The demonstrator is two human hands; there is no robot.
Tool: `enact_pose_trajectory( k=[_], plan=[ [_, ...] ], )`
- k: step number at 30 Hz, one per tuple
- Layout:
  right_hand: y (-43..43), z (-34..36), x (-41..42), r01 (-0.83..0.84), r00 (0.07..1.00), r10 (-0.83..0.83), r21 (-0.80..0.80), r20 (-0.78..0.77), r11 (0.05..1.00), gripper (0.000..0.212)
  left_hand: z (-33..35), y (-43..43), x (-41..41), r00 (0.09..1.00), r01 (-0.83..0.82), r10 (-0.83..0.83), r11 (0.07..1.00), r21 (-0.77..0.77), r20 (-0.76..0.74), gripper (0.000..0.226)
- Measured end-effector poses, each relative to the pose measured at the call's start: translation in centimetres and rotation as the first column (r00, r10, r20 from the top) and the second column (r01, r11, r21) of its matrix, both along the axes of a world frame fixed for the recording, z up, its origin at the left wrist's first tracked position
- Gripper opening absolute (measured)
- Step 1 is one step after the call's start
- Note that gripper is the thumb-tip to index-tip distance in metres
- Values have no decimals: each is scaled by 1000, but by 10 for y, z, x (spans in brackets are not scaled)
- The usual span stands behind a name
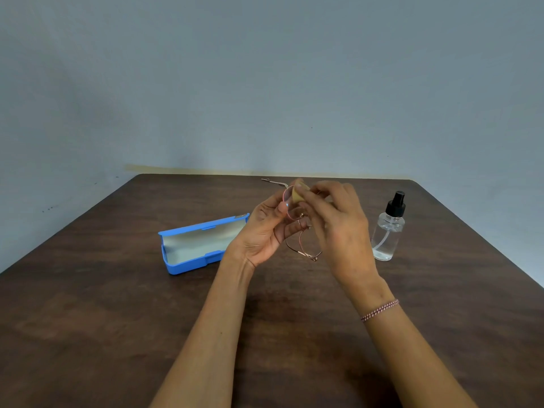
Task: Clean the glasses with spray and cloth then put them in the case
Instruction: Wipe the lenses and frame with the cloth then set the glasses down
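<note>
My left hand (265, 228) holds a pair of thin rose-gold glasses (303, 245) upright above the table, fingers curled round the frame near the bridge. One temple sticks out beyond the hands toward the wall. My right hand (335, 222) pinches a small tan cloth (300, 191) against the upper lens. The lower lens hangs free between my wrists. A blue case (194, 245) lies open on the table to the left, its pale lining showing. To the right of my hands a clear spray bottle (388, 231) with a black pump top stands upright.
The dark brown wooden table (117, 319) runs to a grey wall at the back. Its left and right edges slant away toward the far corners.
</note>
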State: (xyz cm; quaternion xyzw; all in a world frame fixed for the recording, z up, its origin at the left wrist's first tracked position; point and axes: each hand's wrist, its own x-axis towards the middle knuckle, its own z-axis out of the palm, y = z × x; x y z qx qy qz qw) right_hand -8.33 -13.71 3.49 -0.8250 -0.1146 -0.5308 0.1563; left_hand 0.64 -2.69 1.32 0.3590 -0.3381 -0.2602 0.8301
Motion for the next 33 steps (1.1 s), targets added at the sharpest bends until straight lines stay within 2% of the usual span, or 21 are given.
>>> enact_pose_trajectory(
  k=[2, 6, 8, 13, 17, 19, 21, 24, 27, 30, 33],
  plan=[
    [0, 0, 0, 1, 1000, -1, 6, 3, 1000, 34, 0, 0, -1, 1000, 7, -7, 1000, 9, 4, 55],
    [2, -2, 0, -107, 994, 105, -60, -41, 992, 31, 1, 2, -1, 1000, 0, 1, 1000, -17, 9, 54],
    [-1, -2, 1, -104, 994, 100, -81, -54, 991, 31, 1, 4, 0, 1000, -13, 13, 999, -36, -5, 55],
    [-3, 0, 1, -16, 1000, 16, -1, -25, 1000, 32, 2, 1, -2, 1000, -12, 12, 1000, 6, 10, 57],
    [2, -3, 1, -97, 993, 91, -73, -80, 993, 43, 1, 4, -1, 1000, -21, 21, 1000, 0, 2, 57],
    [0, -2, 1, -121, 989, 112, -92, -97, 988, 39, 1, 6, 0, 999, -34, 34, 999, -18, -6, 56],
    [-4, -1, 1, -100, 992, 95, -62, -77, 993, 29, 1, 6, 1, 999, -36, 35, 999, -29, -8, 56],
    [-4, -1, 2, -52, 997, 53, 19, -52, 998, 31, 0, 2, 1, 1000, -21, 21, 1000, -4, 0, 56],
    [1, -3, 1, -101, 994, 103, 58, -46, 993, 31, -1, 0, 0, 1000, -6, 6, 1000, 19, 3, 55],
    [3, -3, 0, -158, 984, 158, 6, -79, 987, 28, -1, 4, 2, 1000, -16, 16, 1000, -18, -11, 54],
    [-3, -2, 1, -81, 995, 75, -77, -70, 994, 25, 0, 6, 2, 1000, -21, 20, 999, -33, -22, 55]
  ],
)
